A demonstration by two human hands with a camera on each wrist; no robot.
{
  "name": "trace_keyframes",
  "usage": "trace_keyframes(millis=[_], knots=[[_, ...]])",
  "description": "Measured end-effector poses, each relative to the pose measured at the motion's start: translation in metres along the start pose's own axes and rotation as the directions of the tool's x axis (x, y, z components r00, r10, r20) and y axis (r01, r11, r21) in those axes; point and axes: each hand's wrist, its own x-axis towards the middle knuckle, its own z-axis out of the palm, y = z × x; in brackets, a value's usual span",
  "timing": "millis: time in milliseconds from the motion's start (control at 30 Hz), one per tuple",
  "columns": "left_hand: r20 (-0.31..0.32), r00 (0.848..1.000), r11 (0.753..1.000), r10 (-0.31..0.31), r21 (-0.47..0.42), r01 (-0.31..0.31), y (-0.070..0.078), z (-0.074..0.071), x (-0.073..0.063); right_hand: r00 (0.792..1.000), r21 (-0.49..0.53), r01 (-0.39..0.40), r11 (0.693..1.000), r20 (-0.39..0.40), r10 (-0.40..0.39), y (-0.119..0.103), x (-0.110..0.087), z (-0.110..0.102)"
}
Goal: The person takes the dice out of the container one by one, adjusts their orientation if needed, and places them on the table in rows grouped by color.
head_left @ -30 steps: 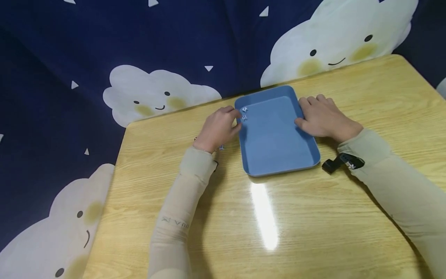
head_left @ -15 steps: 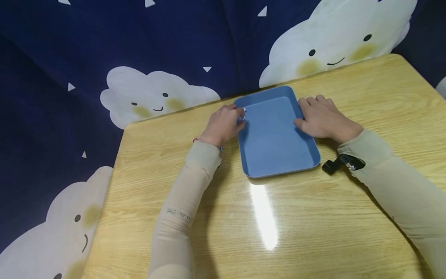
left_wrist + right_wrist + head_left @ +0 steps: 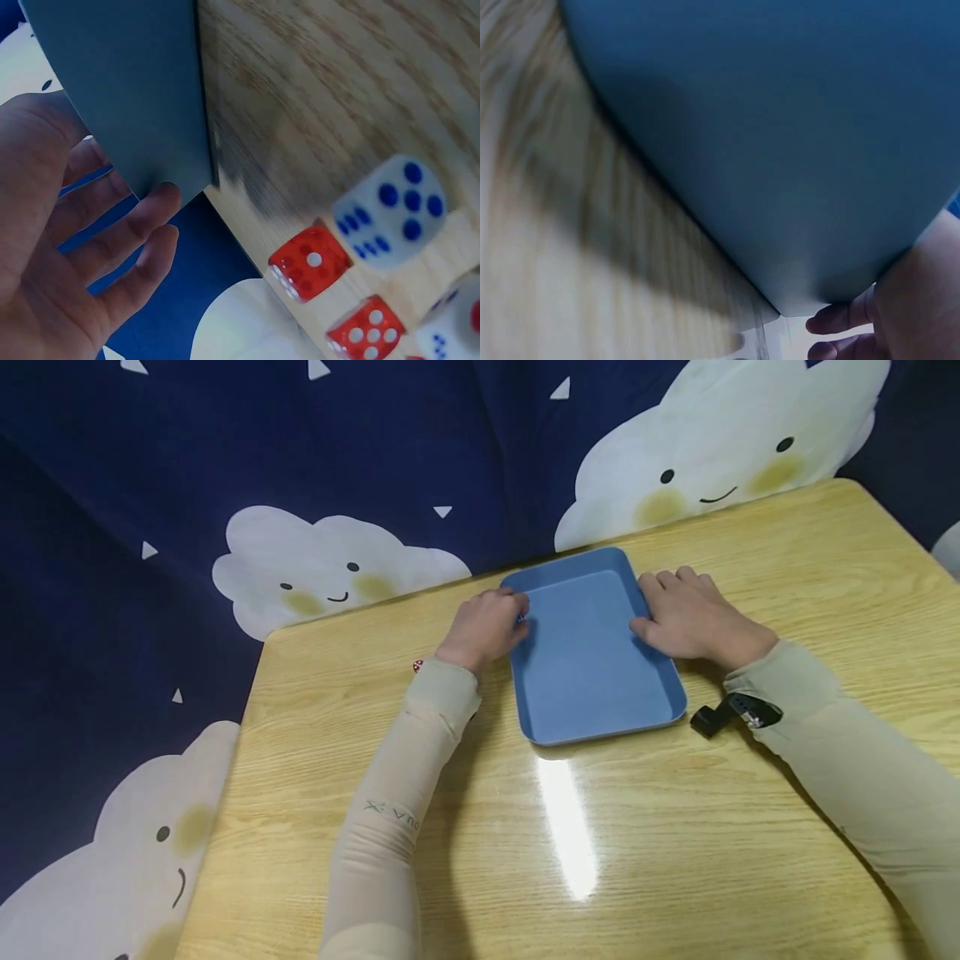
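Observation:
A shallow blue tray point(image 3: 592, 677) lies on the wooden table. My left hand point(image 3: 483, 627) reaches over its left wall, thumb and forefinger bent inward, with a speck of a white die point(image 3: 522, 617) with blue pips showing between their tips. From the left wrist, the tips are hidden behind the wall, and the outer fingers point(image 3: 161, 199) lie on its outside. My right hand point(image 3: 693, 618) grips the right rim, thumb inside. Beneath the left wrist are a white die with blue pips point(image 3: 390, 210), red dice point(image 3: 311, 261) and another white die point(image 3: 459, 322).
A red die point(image 3: 417, 666) shows beside the left cuff. Behind the table point(image 3: 300, 735) hangs a dark blue curtain point(image 3: 390, 435) with printed clouds. A black wrist camera point(image 3: 707, 721) sits under the right wrist.
My left hand has moved right, farther over the tray's left wall, and its fingers now cover the two dice seen there earlier. The right hand has stayed on the rim.

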Motion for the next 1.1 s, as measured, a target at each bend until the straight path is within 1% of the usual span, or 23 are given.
trace_keyframes(millis=[200,633,933,1100], knots=[[0.009,1.0,1.0,-0.013,0.003,0.013,0.0006,-0.0005,0.0011,1.0,-0.002,0.002,1.0,-0.005,-0.002,-0.0004,0.0,0.0004],[0.038,0.999,0.999,-0.031,0.027,0.03,0.001,0.0039,0.004,1.0,0.002,0.005,1.0,-0.023,-0.005,-0.0022,0.0,0.0013],[0.041,0.999,0.999,-0.033,0.023,0.032,0.0008,0.0039,0.0033,1.0,0.015,0.009,1.0,-0.026,-0.008,-0.0034,-0.001,0.0016],[0.047,0.999,1.0,-0.021,0.013,0.02,0.0018,0.0044,0.0038,1.0,0.015,0.004,1.0,-0.028,-0.004,-0.0029,-0.0009,0.0017]])
